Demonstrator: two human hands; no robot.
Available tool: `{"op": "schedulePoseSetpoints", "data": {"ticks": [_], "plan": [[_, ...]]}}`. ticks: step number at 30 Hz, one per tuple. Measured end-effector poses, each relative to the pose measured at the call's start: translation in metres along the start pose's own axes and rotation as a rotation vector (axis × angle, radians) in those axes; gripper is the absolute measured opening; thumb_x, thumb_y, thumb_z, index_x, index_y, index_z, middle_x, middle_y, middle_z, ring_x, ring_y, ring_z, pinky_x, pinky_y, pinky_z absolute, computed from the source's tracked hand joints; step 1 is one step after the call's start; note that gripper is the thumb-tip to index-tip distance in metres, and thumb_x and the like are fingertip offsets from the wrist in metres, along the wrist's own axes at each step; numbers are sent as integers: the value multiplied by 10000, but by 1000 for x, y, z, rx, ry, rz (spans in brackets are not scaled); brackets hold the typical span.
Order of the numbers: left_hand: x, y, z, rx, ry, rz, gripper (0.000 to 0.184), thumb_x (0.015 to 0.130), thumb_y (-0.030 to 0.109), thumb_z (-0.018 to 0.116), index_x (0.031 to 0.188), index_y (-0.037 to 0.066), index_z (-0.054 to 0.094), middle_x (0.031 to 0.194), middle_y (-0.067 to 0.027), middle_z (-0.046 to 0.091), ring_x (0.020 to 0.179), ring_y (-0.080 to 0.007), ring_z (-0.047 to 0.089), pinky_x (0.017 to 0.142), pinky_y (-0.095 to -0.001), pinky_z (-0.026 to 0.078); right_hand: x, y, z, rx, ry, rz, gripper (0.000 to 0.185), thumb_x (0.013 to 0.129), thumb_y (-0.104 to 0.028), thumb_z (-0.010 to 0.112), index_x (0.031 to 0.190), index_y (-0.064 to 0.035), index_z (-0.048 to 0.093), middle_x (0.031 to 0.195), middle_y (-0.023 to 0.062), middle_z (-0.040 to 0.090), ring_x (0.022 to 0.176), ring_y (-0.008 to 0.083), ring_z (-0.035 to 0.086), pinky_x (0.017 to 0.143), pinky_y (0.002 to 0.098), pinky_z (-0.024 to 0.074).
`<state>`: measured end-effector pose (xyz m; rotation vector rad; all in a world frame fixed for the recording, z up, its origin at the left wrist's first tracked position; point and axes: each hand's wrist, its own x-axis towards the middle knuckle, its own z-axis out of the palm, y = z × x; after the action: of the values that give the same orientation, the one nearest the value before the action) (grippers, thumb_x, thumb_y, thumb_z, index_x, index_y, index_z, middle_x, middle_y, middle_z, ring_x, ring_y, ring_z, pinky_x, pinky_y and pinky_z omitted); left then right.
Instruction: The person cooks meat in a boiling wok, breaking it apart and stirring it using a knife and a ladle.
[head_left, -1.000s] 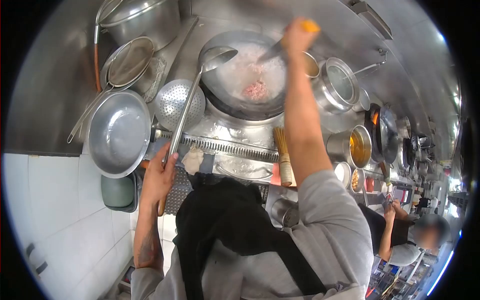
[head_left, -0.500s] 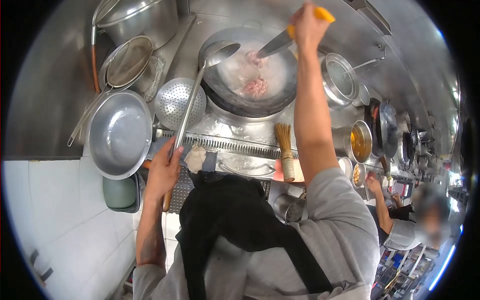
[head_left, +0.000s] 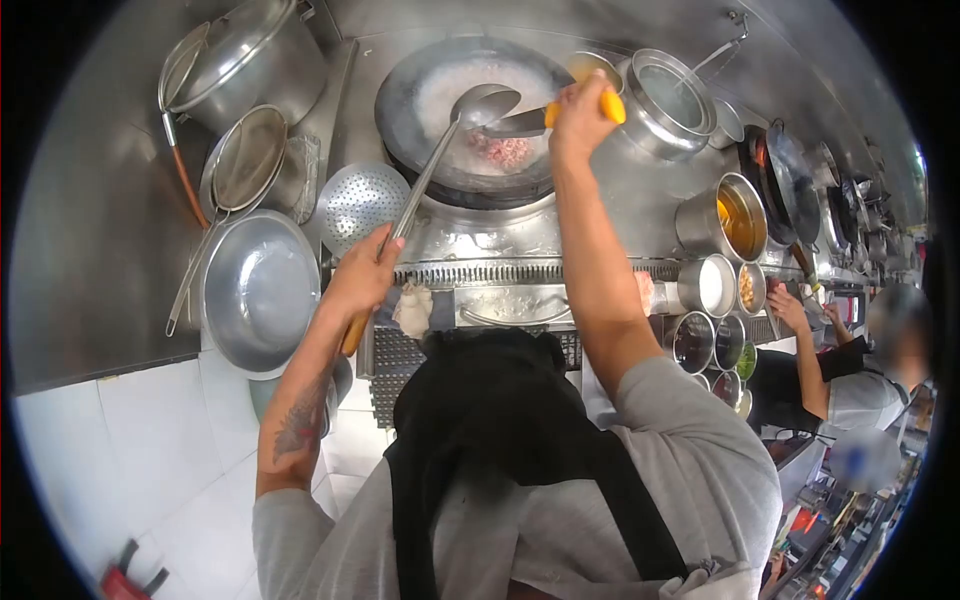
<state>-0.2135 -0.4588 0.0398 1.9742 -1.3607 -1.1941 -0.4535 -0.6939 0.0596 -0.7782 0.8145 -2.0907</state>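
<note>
My left hand (head_left: 366, 268) is closed around the long handle of a metal ladle (head_left: 487, 104), near its wooden end. The ladle's bowl hangs over a dark wok (head_left: 400, 130) of steaming, cloudy liquid. In the wok lies a clump of pinkish minced meat (head_left: 505, 152). My right hand (head_left: 583, 120) grips a yellow-handled tool with a flat grey blade (head_left: 520, 124) above the wok's right side. That blade points left, just above the meat and close to the ladle bowl; whether they touch I cannot tell.
Left of the wok are a perforated skimmer (head_left: 362, 207), a metal basin (head_left: 260, 290), a mesh strainer (head_left: 250, 160) and a large pot (head_left: 255, 75). To the right stand a strainer pot (head_left: 668, 105), a pot of yellow liquid (head_left: 740, 218) and small containers (head_left: 715, 285). A co-worker (head_left: 815, 350) stands farther right.
My right hand has come down, bringing the blade low over the meat. The ladle bowl has moved in over the wok's middle, beside the blade. The camera view has shifted.
</note>
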Motion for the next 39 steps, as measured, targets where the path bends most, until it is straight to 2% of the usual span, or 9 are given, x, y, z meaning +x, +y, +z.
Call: {"op": "schedulePoseSetpoints", "data": {"ticks": [11, 12, 17, 22, 27, 29, 30, 35, 39], "plan": [[0, -4, 16, -3, -58, -40, 494, 1060, 353, 538, 1439, 36, 538, 694, -142, 648, 448, -196, 580, 455, -370, 468, 9, -60, 38, -13, -335, -129, 291, 1008, -171, 616, 753, -68, 522, 591, 10, 458, 508, 119, 451, 490, 291, 394], [-1, -6, 21, -41, -13, -75, 457, 1063, 380, 567, 1453, 143, 541, 583, 7, 458, 425, -106, 437, 397, -294, 363, 27, -59, 32, 83, -389, -53, 285, 996, -170, 625, 743, -65, 547, 596, 21, 497, 520, 127, 498, 499, 290, 420], [-22, 10, 6, -259, -28, -128, 523, 1061, 372, 569, 1489, 80, 497, 603, -43, 520, 430, -135, 479, 411, -324, 402, 34, -42, 33, 42, -419, 25, 243, 1006, -178, 645, 784, -126, 559, 605, -43, 502, 466, 74, 470, 417, 251, 357], [-33, 12, 16, -382, 11, -183, 559, 1059, 378, 580, 1524, 103, 437, 600, -27, 498, 428, -122, 452, 401, -314, 392, 35, 16, 24, -355, -442, 90, 380, 972, -249, 643, 655, -47, 588, 564, 4, 579, 508, 106, 545, 506, 290, 416], [-38, 15, 43, -439, 5, -308, 575, 1057, 386, 581, 1533, 110, 413, 611, -25, 488, 428, -123, 451, 397, -310, 396, 55, -46, 55, -77, -501, 31, 323, 973, -247, 660, 718, -55, 611, 613, 16, 594, 534, 125, 556, 524, 302, 466], [-36, 15, 47, -474, 5, -314, 560, 1059, 388, 576, 1524, 116, 424, 608, -23, 483, 426, -122, 451, 395, -309, 396, 62, -34, 64, -158, -458, -39, 211, 1002, -168, 645, 814, -123, 560, 613, -39, 505, 465, 79, 469, 414, 257, 352], [-37, 13, 50, -506, -4, -320, 545, 1061, 389, 572, 1516, 122, 434, 606, -21, 477, 423, -122, 450, 394, -308, 395, 56, -17, 58, -460, -383, -116, 368, 982, -269, 638, 678, -65, 607, 591, 6, 602, 539, 122, 572, 532, 305, 470], [-44, 14, 65, -477, -31, -309, 480, 1074, 380, 547, 1473, 125, 470, 598, -18, 469, 416, -117, 443, 391, -302, 389, 74, 52, 55, -729, -408, -189, 369, 962, -290, 649, 683, -53, 606, 581, 2, 599, 541, 118, 583, 543, 307, 471], [-40, 21, 65, -543, -50, -267, 435, 1085, 362, 527, 1439, 113, 491, 588, -15, 461, 412, -112, 432, 388, -295, 379, 104, -74, 120, -90, -491, -172, 169, 1000, -193, 647, 884, -120, 548, 609, -33, 500, 461, 89, 459, 415, 263, 362]]}}
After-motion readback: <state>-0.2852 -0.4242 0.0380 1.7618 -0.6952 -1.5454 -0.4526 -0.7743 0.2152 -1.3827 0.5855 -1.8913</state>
